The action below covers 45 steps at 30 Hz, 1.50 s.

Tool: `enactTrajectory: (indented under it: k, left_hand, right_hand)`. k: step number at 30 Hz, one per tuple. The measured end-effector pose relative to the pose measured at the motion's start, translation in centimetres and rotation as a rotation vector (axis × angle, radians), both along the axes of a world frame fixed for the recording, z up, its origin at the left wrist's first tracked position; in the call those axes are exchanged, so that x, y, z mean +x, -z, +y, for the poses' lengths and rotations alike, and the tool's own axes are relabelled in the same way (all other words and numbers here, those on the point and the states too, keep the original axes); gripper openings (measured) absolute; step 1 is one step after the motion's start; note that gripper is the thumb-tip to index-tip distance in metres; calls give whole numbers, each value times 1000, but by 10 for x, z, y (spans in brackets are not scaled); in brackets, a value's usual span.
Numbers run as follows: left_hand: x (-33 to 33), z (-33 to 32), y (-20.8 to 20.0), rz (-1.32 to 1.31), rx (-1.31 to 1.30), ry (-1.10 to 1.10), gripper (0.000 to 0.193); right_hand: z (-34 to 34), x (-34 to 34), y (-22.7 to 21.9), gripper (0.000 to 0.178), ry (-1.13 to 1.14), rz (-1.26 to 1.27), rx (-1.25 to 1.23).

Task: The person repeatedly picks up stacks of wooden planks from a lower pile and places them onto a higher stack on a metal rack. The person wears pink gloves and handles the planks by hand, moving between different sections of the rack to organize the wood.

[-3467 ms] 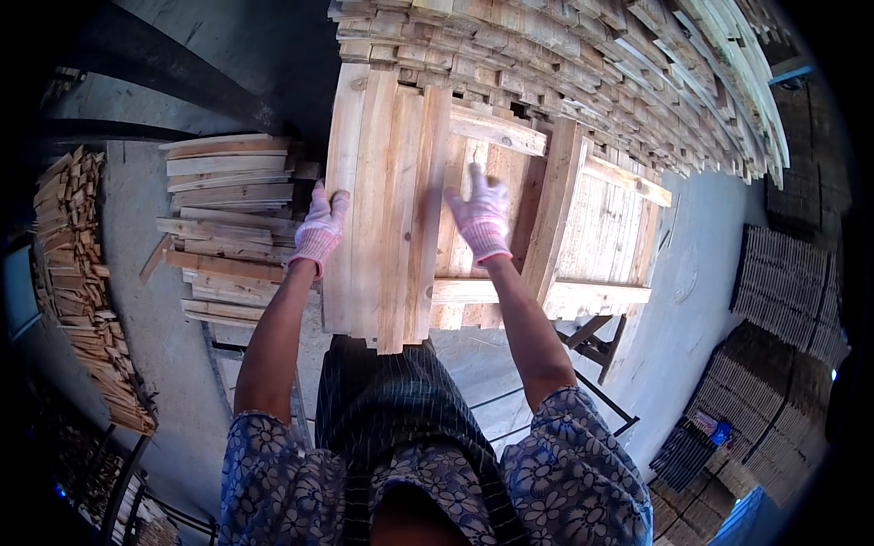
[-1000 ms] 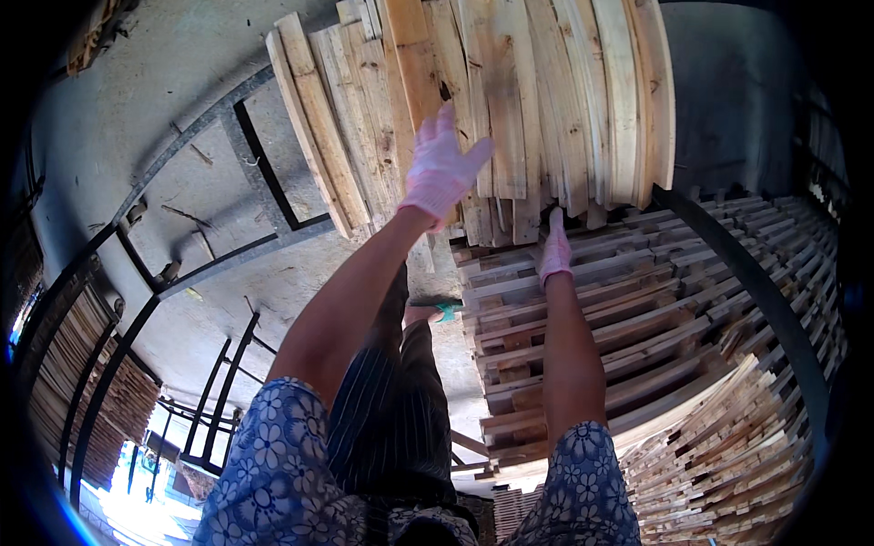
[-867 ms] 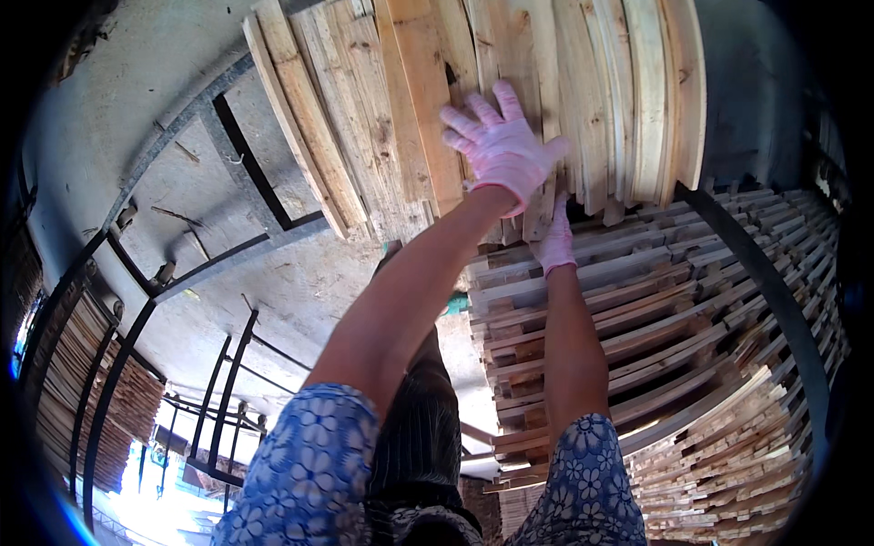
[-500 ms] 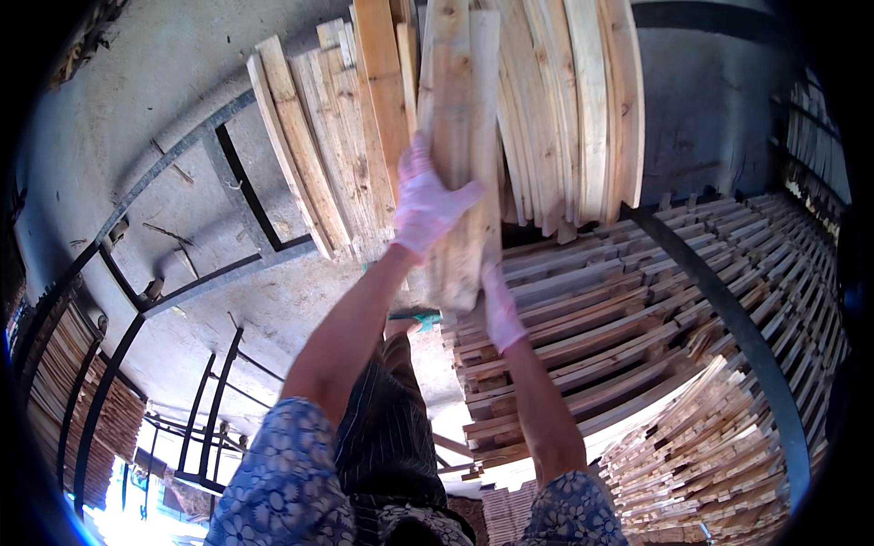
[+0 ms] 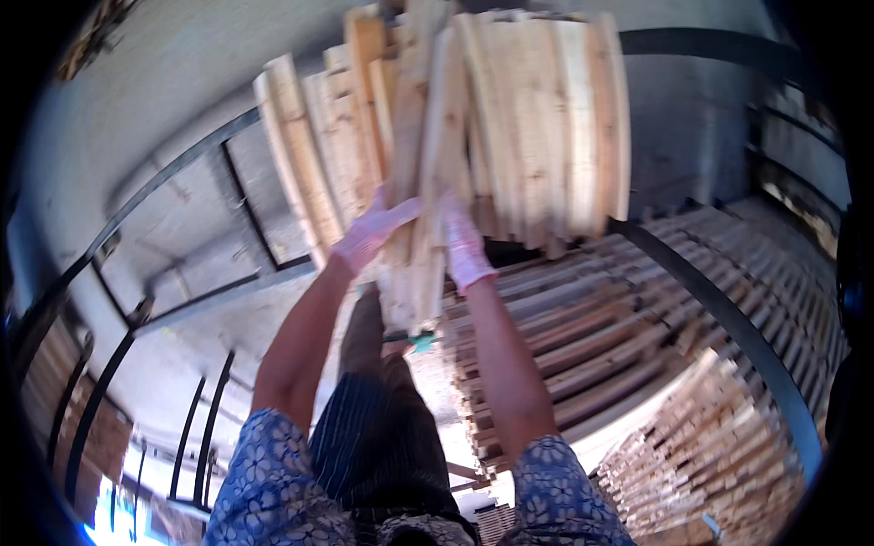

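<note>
Two light wooden planks (image 5: 439, 150) rise between my hands, slightly crossed, with their near ends over the floor. My left hand (image 5: 369, 235), in a pale pink glove, is closed on their left side with the thumb laid across the wood. On their right edge, my right hand (image 5: 466, 246), gloved alike, presses with its fingers partly hidden behind the boards. More planks lie side by side in a row beneath and around them, with an orange-brown plank (image 5: 366, 86) to the left and a block of paler boards (image 5: 537, 127) to the right.
A dark metal frame (image 5: 196, 150) runs along the left, and a curved metal bar (image 5: 719, 291) crosses on the right. Layered wooden strips (image 5: 583, 337) are stacked at the right, with another pile (image 5: 683, 446) nearer. My foot in a green-strapped shoe (image 5: 421, 342) is below the planks.
My left hand has slid nearer and to the left along the planks. My right hand has moved up and left against their edge. The planks have shifted left and now fan slightly apart.
</note>
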State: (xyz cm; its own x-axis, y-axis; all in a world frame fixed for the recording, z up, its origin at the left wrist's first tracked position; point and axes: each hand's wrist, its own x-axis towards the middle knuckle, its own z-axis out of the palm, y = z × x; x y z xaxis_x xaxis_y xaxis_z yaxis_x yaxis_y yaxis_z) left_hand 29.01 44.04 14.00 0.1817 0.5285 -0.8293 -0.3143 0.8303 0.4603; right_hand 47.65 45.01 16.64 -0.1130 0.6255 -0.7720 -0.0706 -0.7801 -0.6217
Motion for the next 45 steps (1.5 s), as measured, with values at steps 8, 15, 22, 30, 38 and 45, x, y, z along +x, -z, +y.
enactTrajectory:
  k: [8,15,22,30,38,45]
  left_hand:
    - [-35,-67,-162,44,84,212,96]
    - [-83,-130,-264,-332,-258,-48,79]
    - [-63,-153,-216,-252,-49,-53,88]
    - [-65,-200,-247,-257,367,-57,86]
    - [-19,-262,-417,-289,749,252,122]
    - [61,-348,-490,-505,632,813,114]
  right_hand:
    - [-82,-9,-124,76,126,393,-467]
    - [-183,-54,-191,79,158,518,-436]
    - [-213,-68,-147,54,527,692,-553]
    - [-205,-69,-225,75,263,349,83]
    - [-300,-21,-432,81,334,316,530]
    - [-492,-2,-480,66,948,134,653]
